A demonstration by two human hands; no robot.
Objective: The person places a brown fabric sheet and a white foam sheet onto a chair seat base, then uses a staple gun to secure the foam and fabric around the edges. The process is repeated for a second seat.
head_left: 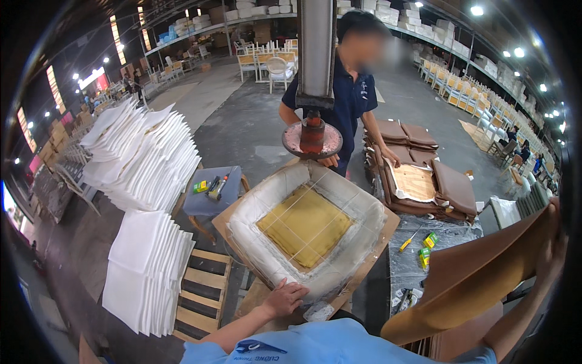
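My left hand (286,299) lies with its fingers stretched out on the near rim of a white, plastic-covered square mould (364,242). Inside the mould's hollow sits a mustard-yellow pad (306,224), crossed by thin strings. At the far right, my right hand (551,246) grips the upper edge of a brown leather-like sheet (479,273), held up and curving down toward me. The sheet's underside is tan. Above the mould's far corner hangs a round press plate (312,142) on a metal column (316,54).
A co-worker (354,91) stands opposite, one hand on brown seat cushions (456,188). White foam sheets (142,267) are stacked at left beside a slatted wooden pallet (205,285). A blue-grey stool (212,191) carries tools. Green-yellow boxes (424,258) lie on the right-hand table (405,273).
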